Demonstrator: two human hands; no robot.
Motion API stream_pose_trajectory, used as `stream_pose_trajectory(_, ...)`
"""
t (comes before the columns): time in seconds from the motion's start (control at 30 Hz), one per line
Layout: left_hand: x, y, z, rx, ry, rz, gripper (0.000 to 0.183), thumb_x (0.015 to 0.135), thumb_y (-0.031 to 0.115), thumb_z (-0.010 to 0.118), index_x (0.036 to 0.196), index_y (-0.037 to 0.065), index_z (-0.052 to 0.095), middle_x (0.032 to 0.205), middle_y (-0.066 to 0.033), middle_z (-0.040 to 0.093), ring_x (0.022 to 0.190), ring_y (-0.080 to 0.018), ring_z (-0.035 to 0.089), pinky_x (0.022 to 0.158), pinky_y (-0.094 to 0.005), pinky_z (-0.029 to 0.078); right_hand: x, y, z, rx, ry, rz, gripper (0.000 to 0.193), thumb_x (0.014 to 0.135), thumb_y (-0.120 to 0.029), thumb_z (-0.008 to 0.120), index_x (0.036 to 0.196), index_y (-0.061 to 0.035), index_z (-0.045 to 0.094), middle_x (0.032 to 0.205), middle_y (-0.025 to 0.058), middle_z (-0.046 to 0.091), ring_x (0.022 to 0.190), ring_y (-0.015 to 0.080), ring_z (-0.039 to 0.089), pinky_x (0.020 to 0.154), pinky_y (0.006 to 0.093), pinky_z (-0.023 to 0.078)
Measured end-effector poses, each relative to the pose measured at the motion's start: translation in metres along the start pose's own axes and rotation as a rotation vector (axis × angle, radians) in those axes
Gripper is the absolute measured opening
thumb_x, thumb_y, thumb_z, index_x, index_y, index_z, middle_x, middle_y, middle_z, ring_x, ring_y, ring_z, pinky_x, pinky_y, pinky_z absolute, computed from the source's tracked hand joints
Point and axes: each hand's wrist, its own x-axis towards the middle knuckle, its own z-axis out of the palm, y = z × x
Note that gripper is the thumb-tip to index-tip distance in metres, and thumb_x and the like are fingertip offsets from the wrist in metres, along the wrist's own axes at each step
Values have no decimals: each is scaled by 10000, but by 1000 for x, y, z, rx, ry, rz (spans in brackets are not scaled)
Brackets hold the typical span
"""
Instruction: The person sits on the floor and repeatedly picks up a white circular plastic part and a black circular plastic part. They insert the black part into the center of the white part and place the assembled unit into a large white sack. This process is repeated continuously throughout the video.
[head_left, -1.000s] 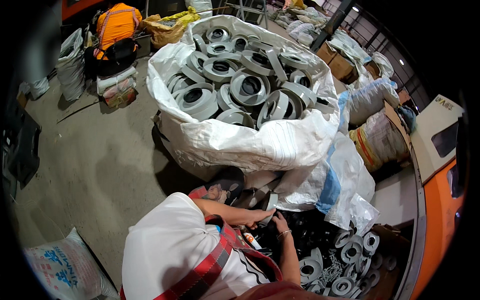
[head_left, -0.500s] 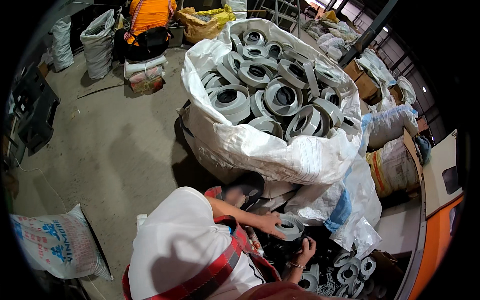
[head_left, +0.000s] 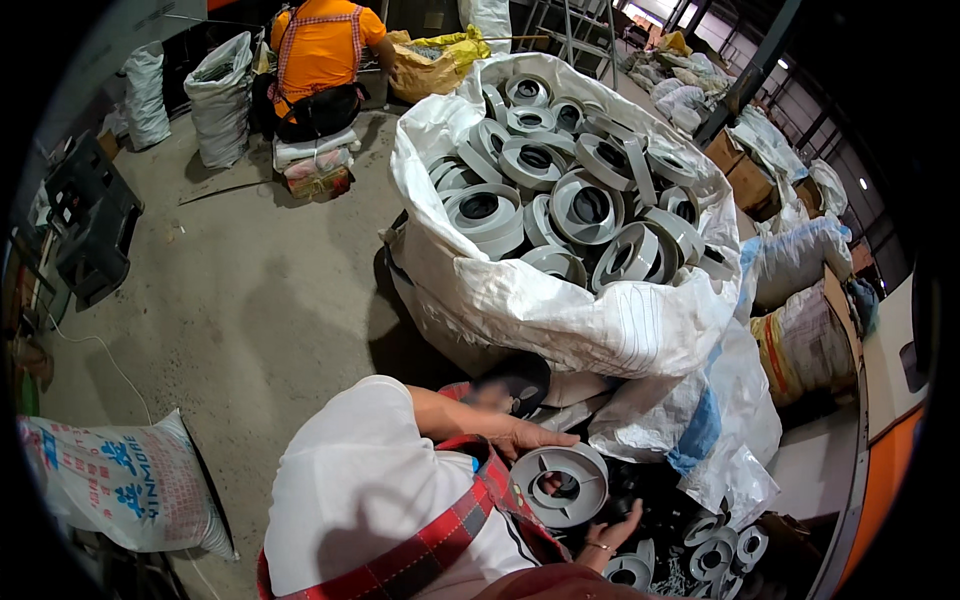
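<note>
One gray flanged ring before person's apron, beside black parts. Left hand clamped on ring, fingers visible through center hole. Right hand curled near lower rim; grip cannot be determined. Ring likely light, stiff, smooth; grasp outer rim.

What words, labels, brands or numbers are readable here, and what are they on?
White sack at lower left: large blue and smaller red printing; I'm leaving its wording out.
Grey ring at the left hand: no lettering I can make out.
Yellow sack at the back: too small to tell.
</note>
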Motion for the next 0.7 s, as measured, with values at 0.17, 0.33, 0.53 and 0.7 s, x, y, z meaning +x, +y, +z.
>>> stream_pose_trajectory(0.17, -6, -8, -5, -78, -87, 113, 535, 867, 459, 567, 1207, 47, 536, 1086, -112, 627, 996, -200, 608, 849, -401, 526, -32, 59, 5, -129, -90, 102, 398, 895, -343, 504, 1073, 10, 550, 966, 113, 616, 853, 176, 604, 770, 318, 493)
stream_pose_trajectory(0.33, 2, -3, 24, 540, 383, 504, 416, 887, 362, 581, 1150, 40, 578, 931, -43, 637, 823, -148, 611, 738, -260, 496, -43, 61, 9, -242, -45, 93, 395, 898, -328, 506, 1096, 12, 536, 984, 107, 608, 863, 174, 595, 784, 309, 482)
stream_pose_trajectory(0.53, 7, -37, 17, 1473, 657, 936, 477, 850, 241, 612, 1287, 85, 500, 1076, -154, 511, 1069, -278, 482, 944, -332, 378, -47, 62, 13, -318, -51, 120, 394, 901, -311, 509, 1124, 14, 520, 1006, 100, 600, 876, 172, 585, 801, 299, 468)
stream_pose_trajectory(0.7, 5, -26, 22, 1688, 304, 482, 675, 901, 375, 526, 1348, -79, 304, 1403, -324, 255, 1320, -416, 242, 1065, -402, 244, -51, 67, 15, -349, -100, 153, 396, 904, -297, 512, 1147, 16, 507, 1025, 94, 592, 886, 170, 576, 815, 290, 457)
